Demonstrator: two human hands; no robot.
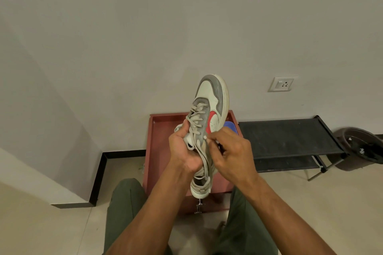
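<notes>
Left hand (pixel 184 151) grips the sneaker (pixel 213 99), toe up, while the right hand (pixel 233 151) pinches a lace (pixel 204 161). This looks like work on the lacing; the next move likely calls for drawing that lace through an eyelet.

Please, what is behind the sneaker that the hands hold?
Behind the sneaker lies a reddish tray. Inside it a blue object peeks out above the right hand; the sneaker, that hand and the left hand cover the rest of it and the tray's middle.

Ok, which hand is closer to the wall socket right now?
Right. The right hand, pinching a lace, sits below and left of the wall socket; the left hand, gripping the sneaker, is farther left.
</notes>
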